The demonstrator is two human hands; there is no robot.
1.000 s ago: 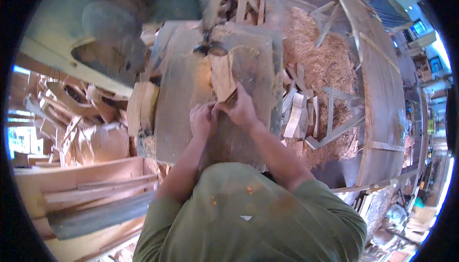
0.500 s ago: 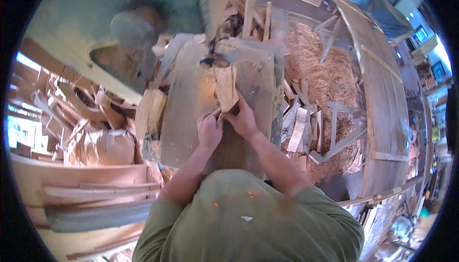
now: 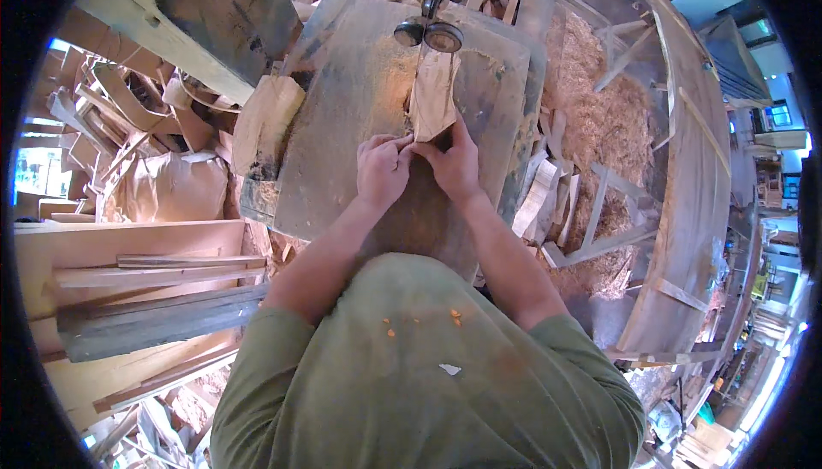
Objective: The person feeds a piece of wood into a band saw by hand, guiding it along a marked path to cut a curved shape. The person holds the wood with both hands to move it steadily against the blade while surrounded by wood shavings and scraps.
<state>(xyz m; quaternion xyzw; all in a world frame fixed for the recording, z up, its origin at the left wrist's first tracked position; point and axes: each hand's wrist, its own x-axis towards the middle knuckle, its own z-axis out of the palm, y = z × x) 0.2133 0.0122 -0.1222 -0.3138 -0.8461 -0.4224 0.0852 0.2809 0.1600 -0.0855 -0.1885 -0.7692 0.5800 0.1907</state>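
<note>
A wooden block (image 3: pixel 433 96) with a curved side lies on the dusty table (image 3: pixel 338 118) of what looks like a bandsaw, its far end under the dark guide wheels (image 3: pixel 443 37). My right hand (image 3: pixel 455 163) grips the near right corner, fingers along the right side and thumb at the near end. Closed at the near left corner, my left hand (image 3: pixel 383 169) has its fingertips against the block and almost meets the right thumb. The block hides the blade's line of contact.
Another thick wood piece (image 3: pixel 268 122) rests at the table's left edge. Offcuts (image 3: pixel 541 199) and sawdust (image 3: pixel 616 131) lie to the right, beside a long wooden panel (image 3: pixel 689 186). Stacked boards (image 3: pixel 163 274) and a bulging sack (image 3: pixel 167 188) are on the left.
The head view has shifted, so the table and machine appear higher in the picture. Both hands keep their hold at the block's near end; any feed of the block is too small to tell.
</note>
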